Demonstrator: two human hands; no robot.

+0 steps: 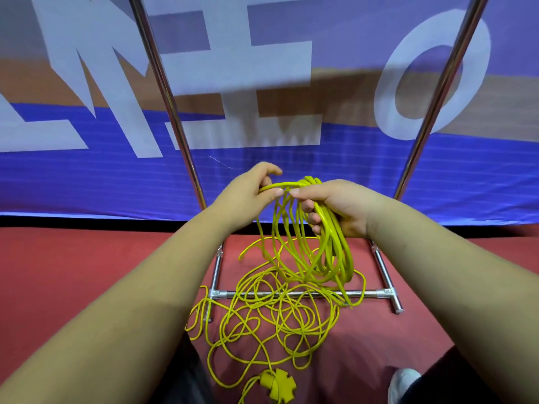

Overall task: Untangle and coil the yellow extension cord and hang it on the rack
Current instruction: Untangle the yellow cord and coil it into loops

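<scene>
Yellow cord [332, 234] sprawls across red floor [87, 272], banner [350, 176] behind.

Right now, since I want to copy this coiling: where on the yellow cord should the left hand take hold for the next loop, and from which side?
Probably the single strand hanging just below the left hand, taken from the left, away from the coil held in the right hand. There it runs alone and near-straight; lower down it joins the tangled pile.

I'm seeing glossy yellow plastic cord [335, 237], polished chrome rack tubes [291, 293], matt red carpet [87, 258], blue cloth banner [320, 176].
</scene>
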